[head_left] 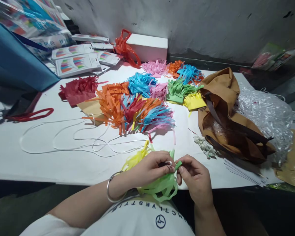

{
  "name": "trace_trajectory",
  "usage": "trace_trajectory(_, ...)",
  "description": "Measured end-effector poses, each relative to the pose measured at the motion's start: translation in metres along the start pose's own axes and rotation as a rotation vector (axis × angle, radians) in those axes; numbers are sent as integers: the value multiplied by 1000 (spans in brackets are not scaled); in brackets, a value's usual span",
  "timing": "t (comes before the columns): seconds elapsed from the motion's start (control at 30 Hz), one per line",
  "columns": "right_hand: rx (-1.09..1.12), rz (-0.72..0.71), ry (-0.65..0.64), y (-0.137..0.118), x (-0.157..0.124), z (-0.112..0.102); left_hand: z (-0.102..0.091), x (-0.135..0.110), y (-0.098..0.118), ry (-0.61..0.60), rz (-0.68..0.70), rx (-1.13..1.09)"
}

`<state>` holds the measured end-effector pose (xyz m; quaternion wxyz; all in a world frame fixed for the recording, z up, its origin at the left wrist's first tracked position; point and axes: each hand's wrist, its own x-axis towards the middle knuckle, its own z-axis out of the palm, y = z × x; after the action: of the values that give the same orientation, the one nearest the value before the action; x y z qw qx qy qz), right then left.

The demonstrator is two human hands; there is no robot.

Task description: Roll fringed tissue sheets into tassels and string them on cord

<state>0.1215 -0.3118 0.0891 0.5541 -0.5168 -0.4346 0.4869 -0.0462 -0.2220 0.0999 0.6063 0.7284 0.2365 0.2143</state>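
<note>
My left hand (151,168) is closed around a green paper tassel (162,188), whose fringed strips hang below my fingers near the table's front edge. A yellow tassel (135,159) sticks out to the left behind this hand. My right hand (195,177) pinches the rolled green top of the same tassel, fingertips touching my left fingers. A silver bangle (113,190) sits on my left wrist. A white cord (71,144) trails across the white table (39,160) to the left.
A heap of finished tassels (137,108) in many colours covers the table's middle. A brown bag (226,114) and a tangle of clear ribbon (265,114) lie at the right. A white box (148,47), paper packs (76,64) and a blue bag (12,62) stand at the back left.
</note>
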Motion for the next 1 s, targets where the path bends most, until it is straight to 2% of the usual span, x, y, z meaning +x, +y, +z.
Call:
trace_trajectory(0.07,12,29,9,1,0,2,0,0,-2,-17,-3,17)
trace_trajectory(0.17,-126,7,42,1,1,5,1,-1,-2,-5,42,137)
trace_trajectory(0.33,-443,-180,45,0,4,7,5,-7,-2,54,139,350)
trace_trajectory(0.43,-507,-270,91,2,5,6,7,-8,-3,67,152,398)
trace_trajectory(0.5,-430,-248,76,4,5,5,7,-8,-3,76,147,388)
trace_trajectory(0.67,-89,-65,-70,7,2,1,6,-8,-2,65,127,294)
trace_trajectory(0.8,-316,-175,77,9,0,5,10,-9,-7,88,131,333)
trace_trajectory(0.87,-362,-187,106,10,0,5,10,-9,-9,104,110,328)
trace_trajectory(1.0,-6,-4,-107,8,1,-3,3,-7,-11,57,16,165)
